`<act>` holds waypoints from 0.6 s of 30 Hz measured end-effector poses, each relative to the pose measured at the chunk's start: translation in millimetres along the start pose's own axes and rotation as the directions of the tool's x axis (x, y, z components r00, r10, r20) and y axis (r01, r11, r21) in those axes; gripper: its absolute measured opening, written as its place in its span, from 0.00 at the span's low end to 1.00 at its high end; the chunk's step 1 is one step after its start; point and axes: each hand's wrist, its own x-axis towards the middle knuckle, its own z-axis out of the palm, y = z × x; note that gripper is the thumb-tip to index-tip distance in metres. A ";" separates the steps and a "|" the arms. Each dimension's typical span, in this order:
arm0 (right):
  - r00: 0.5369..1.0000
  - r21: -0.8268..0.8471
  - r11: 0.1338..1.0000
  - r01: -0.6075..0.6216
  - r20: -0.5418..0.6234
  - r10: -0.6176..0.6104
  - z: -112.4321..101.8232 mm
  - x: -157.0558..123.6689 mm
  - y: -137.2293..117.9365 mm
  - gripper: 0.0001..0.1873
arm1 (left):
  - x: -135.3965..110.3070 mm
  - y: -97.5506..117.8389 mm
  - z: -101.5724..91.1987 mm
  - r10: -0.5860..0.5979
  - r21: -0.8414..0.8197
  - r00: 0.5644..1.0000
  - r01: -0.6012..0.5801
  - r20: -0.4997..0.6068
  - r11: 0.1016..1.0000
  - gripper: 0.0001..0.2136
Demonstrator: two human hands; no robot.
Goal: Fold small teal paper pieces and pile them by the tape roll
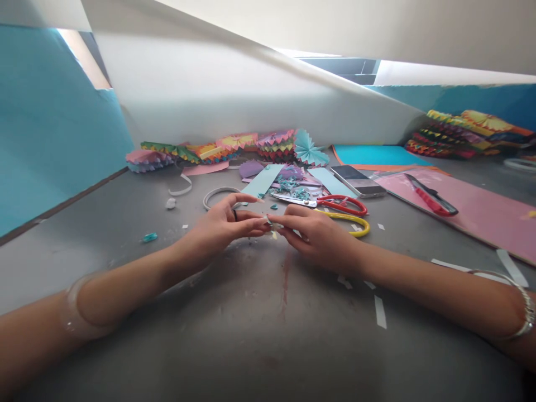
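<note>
My left hand (224,223) and my right hand (312,231) meet at the middle of the grey table (259,335), fingertips pinched together on a tiny piece of paper (270,224) that is too small to make out well. Both hands hover just above the tabletop. Right behind my right hand lie red-handled scissors (335,204) and yellow-handled scissors (355,223). Light blue paper strips (263,180) and small teal paper scraps (293,190) lie beyond the hands.
Colourful folded paper fans (234,146) line the back; another stack (464,134) sits far right. A phone (358,180), a red cutter (431,195) on pink sheet (481,215), a tape ring (215,195), white paper slivers (380,311) lie about. Blue panel (50,128) stands left.
</note>
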 end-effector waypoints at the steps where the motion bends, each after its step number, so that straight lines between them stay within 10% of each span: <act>1: 1.000 0.025 1.000 -0.007 -0.003 0.007 -0.4 0.4 0.3 0.15 | 0.3 -0.1 0.4 0.005 -0.004 1.000 -0.005 -0.005 1.000 0.20; 18: 0.998 0.257 0.964 -0.063 0.002 0.065 -5.0 3.0 -0.9 0.14 | 2.3 -1.6 1.2 0.026 0.011 0.999 -0.026 0.019 1.000 0.21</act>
